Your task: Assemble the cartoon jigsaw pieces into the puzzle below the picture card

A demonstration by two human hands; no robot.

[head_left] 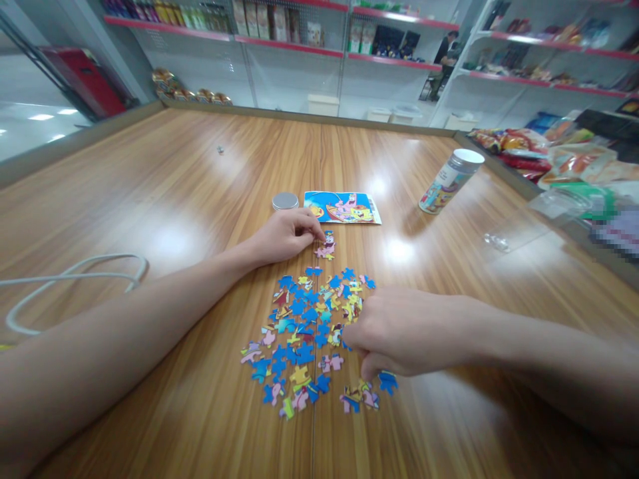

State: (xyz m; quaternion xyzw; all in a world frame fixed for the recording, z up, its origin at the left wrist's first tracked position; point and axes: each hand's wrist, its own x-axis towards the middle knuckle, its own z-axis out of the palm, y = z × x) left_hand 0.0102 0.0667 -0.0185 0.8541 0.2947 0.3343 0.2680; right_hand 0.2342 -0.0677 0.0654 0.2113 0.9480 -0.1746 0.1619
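Observation:
My left hand (pixel 292 233) rests on the table with its fingers curled. Its thumb and index fingertips close on the edge of a small cluster of joined puzzle pieces (pixel 326 246), pink with bits of blue and yellow. My right hand (pixel 399 330) hangs over the right side of a spread of loose puzzle pieces (pixel 299 332), mostly blue, some pink and yellow. The thumb and bent fingers of this hand point down and stand apart; its fingertips are partly hidden. A cartoon picture sheet (pixel 344 207) lies beyond the cluster, beside a round metal lid (pixel 285 201).
A printed cardboard tube (pixel 449 181) stands at the right on the wooden table (pixel 200 392). A white cable (pixel 74 276) loops at the left. Packaged goods (pixel 529 150) and a clear plastic container (pixel 529 216) line the right edge. Shelves (pixel 289 45) and a distant person (pixel 443 60) are behind.

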